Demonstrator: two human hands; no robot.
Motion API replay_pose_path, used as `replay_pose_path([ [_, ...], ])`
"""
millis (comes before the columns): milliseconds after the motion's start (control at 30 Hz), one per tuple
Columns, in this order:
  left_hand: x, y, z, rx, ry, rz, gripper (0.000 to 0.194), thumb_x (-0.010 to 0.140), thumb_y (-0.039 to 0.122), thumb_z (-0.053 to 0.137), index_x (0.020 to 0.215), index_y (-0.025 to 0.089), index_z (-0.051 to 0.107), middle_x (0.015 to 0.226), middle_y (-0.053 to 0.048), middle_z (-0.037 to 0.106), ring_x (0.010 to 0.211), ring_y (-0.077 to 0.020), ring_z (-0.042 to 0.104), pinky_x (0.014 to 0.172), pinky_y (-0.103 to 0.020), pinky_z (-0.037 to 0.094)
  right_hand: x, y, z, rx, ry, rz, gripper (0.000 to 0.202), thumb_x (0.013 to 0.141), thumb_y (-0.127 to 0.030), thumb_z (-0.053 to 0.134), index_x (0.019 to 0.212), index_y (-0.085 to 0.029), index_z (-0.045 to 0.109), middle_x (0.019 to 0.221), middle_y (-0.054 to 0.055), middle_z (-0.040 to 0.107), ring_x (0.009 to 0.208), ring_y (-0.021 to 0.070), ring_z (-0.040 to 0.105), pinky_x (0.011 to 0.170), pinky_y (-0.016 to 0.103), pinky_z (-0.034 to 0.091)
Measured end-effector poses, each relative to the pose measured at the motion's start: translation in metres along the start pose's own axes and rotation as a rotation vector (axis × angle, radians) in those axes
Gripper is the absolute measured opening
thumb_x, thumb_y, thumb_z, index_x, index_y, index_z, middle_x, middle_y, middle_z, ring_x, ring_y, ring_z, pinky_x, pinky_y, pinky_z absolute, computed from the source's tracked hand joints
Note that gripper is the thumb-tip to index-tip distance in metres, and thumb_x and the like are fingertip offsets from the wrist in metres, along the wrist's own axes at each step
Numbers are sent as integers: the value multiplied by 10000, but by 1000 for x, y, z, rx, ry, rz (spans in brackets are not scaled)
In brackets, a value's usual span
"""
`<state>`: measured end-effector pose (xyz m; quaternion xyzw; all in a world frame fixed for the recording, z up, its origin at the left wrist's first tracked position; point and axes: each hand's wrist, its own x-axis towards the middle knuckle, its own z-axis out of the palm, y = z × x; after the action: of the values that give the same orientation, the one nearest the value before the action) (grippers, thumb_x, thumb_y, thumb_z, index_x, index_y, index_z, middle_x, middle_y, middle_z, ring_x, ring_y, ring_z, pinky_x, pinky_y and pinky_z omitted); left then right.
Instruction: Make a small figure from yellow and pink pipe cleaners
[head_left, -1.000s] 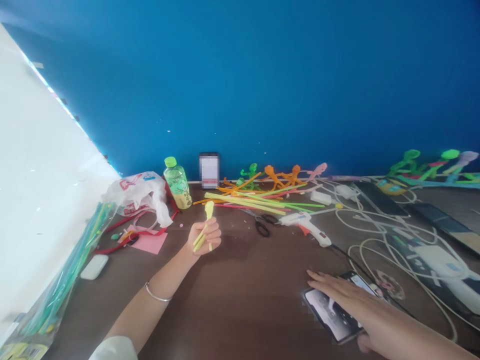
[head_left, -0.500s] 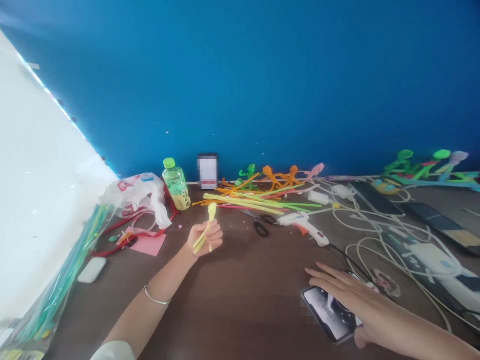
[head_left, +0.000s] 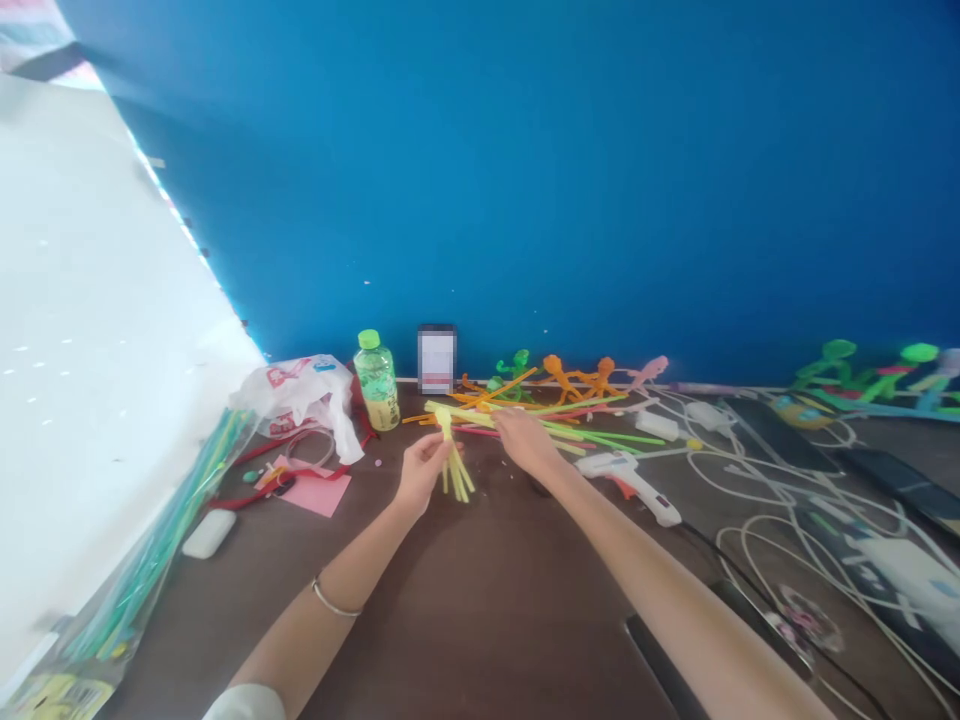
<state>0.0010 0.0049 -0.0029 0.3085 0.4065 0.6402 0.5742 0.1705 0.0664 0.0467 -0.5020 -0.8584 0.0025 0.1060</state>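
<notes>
In front of me, my left hand (head_left: pixel 429 465) pinches a small yellow pipe-cleaner piece (head_left: pixel 457 470). It has a wound knob at the top and several loose ends hanging down. My right hand (head_left: pixel 521 440) reaches over the pile at the back of the table, its fingers curled on a yellow pipe cleaner (head_left: pixel 566 432); the fingertips are partly hidden. Orange, green and pink pipe cleaners (head_left: pixel 615 437) lie about it. The scissors are mostly covered by my right hand and wrist. Below my right forearm lies a phone (head_left: pixel 652 655), partly covered.
A green-capped bottle (head_left: pixel 377 388), a plastic bag (head_left: pixel 300 385) and an upright phone (head_left: pixel 436 360) stand at the back. A glue gun (head_left: pixel 634 485) and tangled white cables (head_left: pixel 750 480) lie to the right. Orange pipe-cleaner figures (head_left: pixel 577 378) lean near the blue wall (head_left: pixel 525 180).
My right hand has left the phone and moved up and left to the pile of pipe cleaners. My left hand still holds the yellow piece, now turned with its loose ends downward.
</notes>
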Motion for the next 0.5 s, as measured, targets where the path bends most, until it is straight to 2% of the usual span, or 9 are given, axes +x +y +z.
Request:
replay_pose_path([
  [67, 1, 0, 1, 34, 6, 31, 349, 566, 351, 729, 815, 124, 635, 777, -79, 672, 633, -170, 627, 647, -320, 482, 13, -3, 17, -22, 32, 23, 292, 829, -126, 374, 1034, -130, 581, 977, 134, 626, 907, 232, 545, 764, 309, 365],
  [167, 1, -1, 0, 95, 44, 56, 305, 585, 361, 713, 764, 124, 643, 709, -53, 654, 607, -141, 601, 601, -273, 468, 19, -5, 32, -36, 59, 46, 280, 825, -127, 371, 1003, -142, 587, 935, 124, 626, 881, 235, 530, 738, 309, 351],
  [300, 2, -1, -2, 141, 63, 91, 272, 605, 346, 701, 757, 124, 659, 703, -39, 641, 622, -110, 574, 625, -241, 452, 18, -2, 43, -41, 97, 72, 225, 830, -150, 374, 847, -164, 598, 882, 108, 615, 850, 223, 506, 711, 300, 333],
  [500, 1, 0, -1, 124, 17, 69, 295, 628, 378, 679, 771, 131, 606, 662, -29, 629, 608, -133, 602, 630, -273, 466, 15, 2, 51, 6, 209, 78, 162, 827, -196, 415, 782, -181, 570, 842, 88, 605, 799, 216, 494, 675, 307, 325],
])
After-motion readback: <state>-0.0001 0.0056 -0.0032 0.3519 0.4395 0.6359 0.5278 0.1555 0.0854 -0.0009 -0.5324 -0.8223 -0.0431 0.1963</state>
